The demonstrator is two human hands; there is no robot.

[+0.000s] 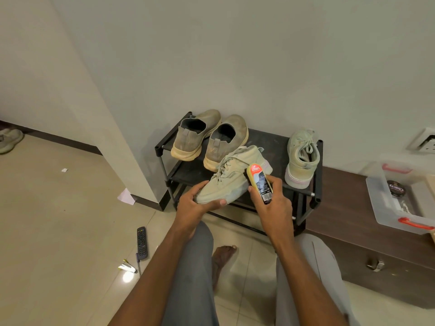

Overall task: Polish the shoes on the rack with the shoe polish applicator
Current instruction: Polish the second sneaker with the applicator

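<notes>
Sneaker (pale, laced) beside applicator

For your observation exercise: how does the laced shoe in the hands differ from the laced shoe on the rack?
The held shoe lies on its side, toe in the left hand; the rack shoe stands on its sole. The applicator touches the held shoe, not the rack shoe. Both are pale and laced.

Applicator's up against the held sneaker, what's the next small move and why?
Probably stroke the applicator along the side of the sneaker: the right hand grips it against the upper while the left hand holds the toe steady.
</notes>
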